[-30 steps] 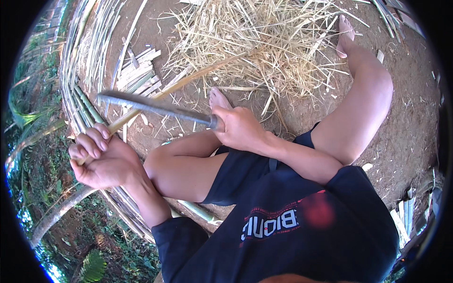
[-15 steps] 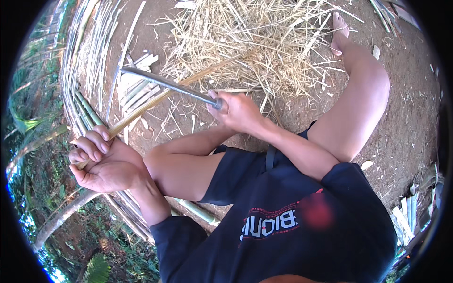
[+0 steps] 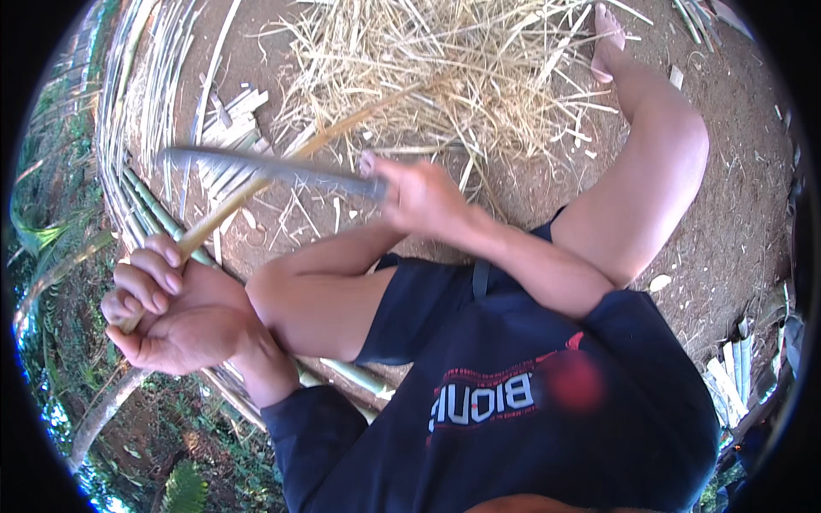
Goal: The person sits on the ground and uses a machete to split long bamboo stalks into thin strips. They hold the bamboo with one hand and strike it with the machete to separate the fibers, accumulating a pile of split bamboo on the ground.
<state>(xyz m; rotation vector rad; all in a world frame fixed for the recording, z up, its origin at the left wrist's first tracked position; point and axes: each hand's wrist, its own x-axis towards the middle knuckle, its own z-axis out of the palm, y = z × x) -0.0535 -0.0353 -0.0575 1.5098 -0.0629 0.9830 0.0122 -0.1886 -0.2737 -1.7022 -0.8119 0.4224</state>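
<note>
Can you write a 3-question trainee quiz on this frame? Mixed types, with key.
1. True or false: the left hand grips the near end of the long thin tan bamboo strip.
2. Multiple choice: the right hand holds a
A. coil of rope
B. long grey metal blade
C. plastic bucket
3. Fill in: beyond the hands, the brown dirt ground carries a heap of pale dry ____ shavings.

Key
1. True. Fingers are curled around the strip's end.
2. B. The blade lies across the strip.
3. Bamboo, judging by the split canes on the left.
</note>
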